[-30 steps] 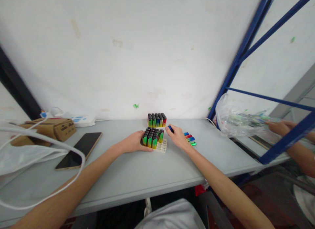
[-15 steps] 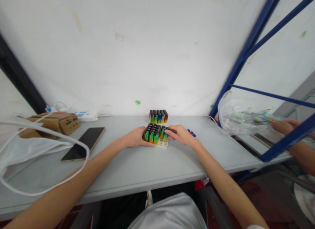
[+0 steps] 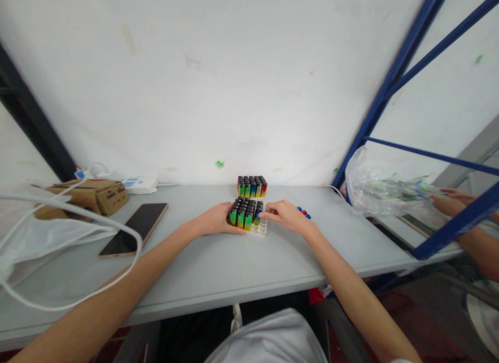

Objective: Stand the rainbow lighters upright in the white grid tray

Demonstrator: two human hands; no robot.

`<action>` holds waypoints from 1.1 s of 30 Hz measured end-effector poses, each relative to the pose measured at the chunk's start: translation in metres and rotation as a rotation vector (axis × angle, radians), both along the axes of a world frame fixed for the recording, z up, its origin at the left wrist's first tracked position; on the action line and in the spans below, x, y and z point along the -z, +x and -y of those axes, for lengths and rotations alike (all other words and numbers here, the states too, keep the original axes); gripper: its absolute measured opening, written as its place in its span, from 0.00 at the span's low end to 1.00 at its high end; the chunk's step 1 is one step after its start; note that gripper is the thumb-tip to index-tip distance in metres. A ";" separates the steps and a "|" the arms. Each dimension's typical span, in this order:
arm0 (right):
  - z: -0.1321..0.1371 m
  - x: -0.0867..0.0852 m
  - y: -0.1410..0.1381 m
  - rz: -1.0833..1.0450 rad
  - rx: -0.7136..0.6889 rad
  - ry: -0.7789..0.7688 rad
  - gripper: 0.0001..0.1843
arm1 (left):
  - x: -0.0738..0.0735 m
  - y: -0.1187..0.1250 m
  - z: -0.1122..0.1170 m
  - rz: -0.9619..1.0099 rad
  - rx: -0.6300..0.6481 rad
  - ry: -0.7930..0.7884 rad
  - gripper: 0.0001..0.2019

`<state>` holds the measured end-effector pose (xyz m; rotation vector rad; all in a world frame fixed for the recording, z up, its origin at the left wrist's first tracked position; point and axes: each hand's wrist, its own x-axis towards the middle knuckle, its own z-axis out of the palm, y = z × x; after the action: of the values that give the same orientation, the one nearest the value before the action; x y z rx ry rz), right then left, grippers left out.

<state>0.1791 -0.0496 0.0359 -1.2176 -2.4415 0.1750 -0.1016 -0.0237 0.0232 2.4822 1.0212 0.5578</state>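
A white slotted tray (image 3: pixel 260 229) on the grey table (image 3: pixel 218 264) holds several upright multicoloured lighters (image 3: pixel 242 215). My left hand (image 3: pixel 215 221) is curled against the tray's left side and grips it. My right hand (image 3: pixel 286 216) is at the tray's right edge, its fingers pinched on a blue lighter (image 3: pixel 258 215) that stands in a slot. A few loose lighters (image 3: pixel 303 212) lie just behind my right hand, partly hidden by it. A second full block of lighters (image 3: pixel 251 186) stands further back by the wall.
A phone (image 3: pixel 134 229) lies face up at the left, with a cardboard box (image 3: pixel 89 194), a white plastic bag (image 3: pixel 35 238) and a white cable. A blue metal frame (image 3: pixel 448 228) and a clear bag (image 3: pixel 374 189) stand at the right, where another person's hand (image 3: pixel 448 201) works.
My right hand carried the blue lighter from the loose pile leftward to the tray and now holds it in a slot. My left hand stayed on the tray.
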 end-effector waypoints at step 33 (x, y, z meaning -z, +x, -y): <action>-0.019 0.020 0.024 -0.917 0.106 -0.359 0.28 | 0.000 0.000 0.001 0.021 0.021 -0.006 0.38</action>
<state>0.2027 -0.0307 0.0155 -1.0575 -1.5718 0.9405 -0.1019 -0.0246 0.0236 2.4741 0.9869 0.5722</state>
